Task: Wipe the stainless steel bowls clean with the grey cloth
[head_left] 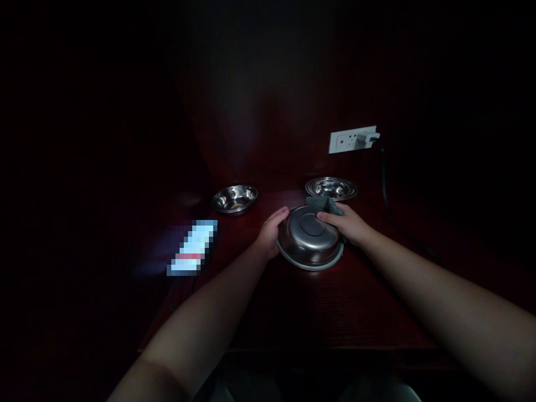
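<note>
A steel bowl (pixel 310 237) is tipped with its underside toward me, above the dark red table. My left hand (pixel 271 231) grips the bowl's left rim, fingers mostly hidden behind it. On the right side, my right hand (pixel 345 220) holds a dark grey-green cloth (pixel 324 204), its thumb lying on the bowl's base. Part of the cloth shows beyond the bowl's far edge; the rest is hidden behind the bowl and the hand.
Another steel bowl (pixel 235 200) stands at the back left, and nested steel bowls (pixel 352 190) at the back right. A lit, blurred-out phone-like screen (pixel 192 248) lies at left. The wall socket (pixel 352 139) has a plug with a dark cable (pixel 384 178) hanging below.
</note>
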The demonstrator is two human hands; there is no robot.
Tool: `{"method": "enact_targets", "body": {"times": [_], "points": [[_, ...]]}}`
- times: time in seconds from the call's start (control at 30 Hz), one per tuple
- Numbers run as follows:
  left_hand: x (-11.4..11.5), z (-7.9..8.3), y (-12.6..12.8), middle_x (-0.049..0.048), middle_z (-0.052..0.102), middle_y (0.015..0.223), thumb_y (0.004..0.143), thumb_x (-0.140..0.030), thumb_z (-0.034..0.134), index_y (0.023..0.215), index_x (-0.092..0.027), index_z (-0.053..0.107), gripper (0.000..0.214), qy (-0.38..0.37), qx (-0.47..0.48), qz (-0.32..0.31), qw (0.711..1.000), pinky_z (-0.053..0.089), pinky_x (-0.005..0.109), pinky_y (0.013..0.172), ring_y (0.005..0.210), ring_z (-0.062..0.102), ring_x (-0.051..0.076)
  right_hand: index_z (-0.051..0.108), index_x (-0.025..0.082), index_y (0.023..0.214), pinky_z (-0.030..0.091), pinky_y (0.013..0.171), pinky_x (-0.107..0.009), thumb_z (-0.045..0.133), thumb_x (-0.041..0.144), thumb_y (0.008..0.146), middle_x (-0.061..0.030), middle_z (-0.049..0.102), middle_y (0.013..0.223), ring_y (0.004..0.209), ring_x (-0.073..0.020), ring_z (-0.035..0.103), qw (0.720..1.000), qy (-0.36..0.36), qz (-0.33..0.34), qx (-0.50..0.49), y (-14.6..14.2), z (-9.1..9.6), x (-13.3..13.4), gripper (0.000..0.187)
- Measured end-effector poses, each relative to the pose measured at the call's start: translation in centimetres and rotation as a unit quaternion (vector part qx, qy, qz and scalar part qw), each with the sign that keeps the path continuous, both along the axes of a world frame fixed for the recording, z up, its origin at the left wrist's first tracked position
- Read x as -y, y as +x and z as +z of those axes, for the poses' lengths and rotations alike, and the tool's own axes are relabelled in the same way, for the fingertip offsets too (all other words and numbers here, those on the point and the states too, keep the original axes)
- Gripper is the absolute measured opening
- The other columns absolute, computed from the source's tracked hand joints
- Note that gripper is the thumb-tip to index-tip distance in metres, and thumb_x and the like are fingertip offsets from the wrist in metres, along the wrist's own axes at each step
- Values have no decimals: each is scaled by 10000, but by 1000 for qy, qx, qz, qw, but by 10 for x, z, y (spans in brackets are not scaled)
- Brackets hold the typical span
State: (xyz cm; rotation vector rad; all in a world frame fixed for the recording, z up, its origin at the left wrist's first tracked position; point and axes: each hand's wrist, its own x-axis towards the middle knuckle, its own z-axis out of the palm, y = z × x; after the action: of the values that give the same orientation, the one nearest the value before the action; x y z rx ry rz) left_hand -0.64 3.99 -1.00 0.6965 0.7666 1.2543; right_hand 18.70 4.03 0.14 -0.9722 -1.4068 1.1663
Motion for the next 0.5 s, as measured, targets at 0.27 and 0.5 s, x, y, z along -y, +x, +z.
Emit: {"method": "enact_targets", "body": {"times": [0.27,0.5], "points": [[-2,1,0,55,682,913,695,-239,684,1071,-181,594,391,-1,16,49,999,498,311,798,802,652,167,682,177,917,510,793,-367,763,319,614,-50,722,894,761,-198,668,1000,-7,-24,-14,0,0,-2,344],[1,0,3,62,679,829,735,-184,629,972,-134,611,243,16,17,16,1000,508,300,770,742,646,148,678,167,858,517,715,-339,763,321,599,-41,717,811,705,-192,658,994,6,-106,-13,3,-3,-10,313]]}}
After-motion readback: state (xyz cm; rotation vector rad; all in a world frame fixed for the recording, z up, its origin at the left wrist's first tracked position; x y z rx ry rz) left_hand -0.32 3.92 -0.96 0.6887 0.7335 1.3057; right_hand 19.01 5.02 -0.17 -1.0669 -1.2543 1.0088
